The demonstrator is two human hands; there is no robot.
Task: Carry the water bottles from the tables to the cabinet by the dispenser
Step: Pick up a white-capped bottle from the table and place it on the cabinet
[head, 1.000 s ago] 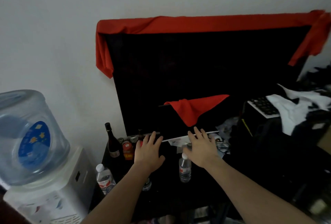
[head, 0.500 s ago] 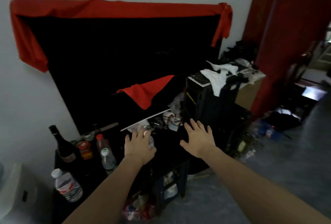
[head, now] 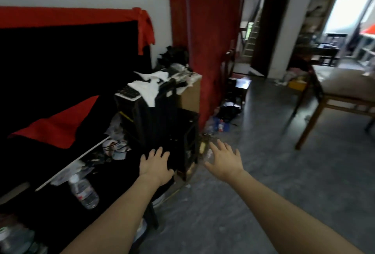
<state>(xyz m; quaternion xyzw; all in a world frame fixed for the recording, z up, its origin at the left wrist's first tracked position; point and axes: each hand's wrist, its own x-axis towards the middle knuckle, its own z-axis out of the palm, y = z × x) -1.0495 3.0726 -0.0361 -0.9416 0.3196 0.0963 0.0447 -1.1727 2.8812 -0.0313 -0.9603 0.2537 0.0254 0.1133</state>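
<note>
Nearest the camera, two bare forearms reached forward. The left hand [head: 155, 165] was flat and relaxed, fingers straight, grasping nothing, over the right end of the black cabinet [head: 113, 174]. The right hand [head: 224, 161] was likewise spread and empty, out past the cabinet's right edge above the grey floor [head: 253, 203].

On the cabinet top, near its front edge and left of the left hand, a clear water bottle [head: 83, 191] with a white cap and red-printed label stood tilted in the wide-angle view. A second bottle [head: 12, 239], blurred, showed at the cabinet's near left corner, in the bottom left of the frame. A thin white board [head: 71, 164] ran slantwise behind the first bottle, and cables and small clutter [head: 115, 149] lay further back on the top.

Behind that rose a large black panel [head: 67, 66] draped with red cloth [head: 60, 15]. A dark unit [head: 154, 119] beyond the cabinet's right end carried a keypad [head: 128, 92] and white paper [head: 149, 89]. Further off stood a red upright panel [head: 203, 36], with litter on the floor at its foot, a wooden table [head: 345, 91] at the right, an open doorway [head: 261, 28], and a bright room beyond.
</note>
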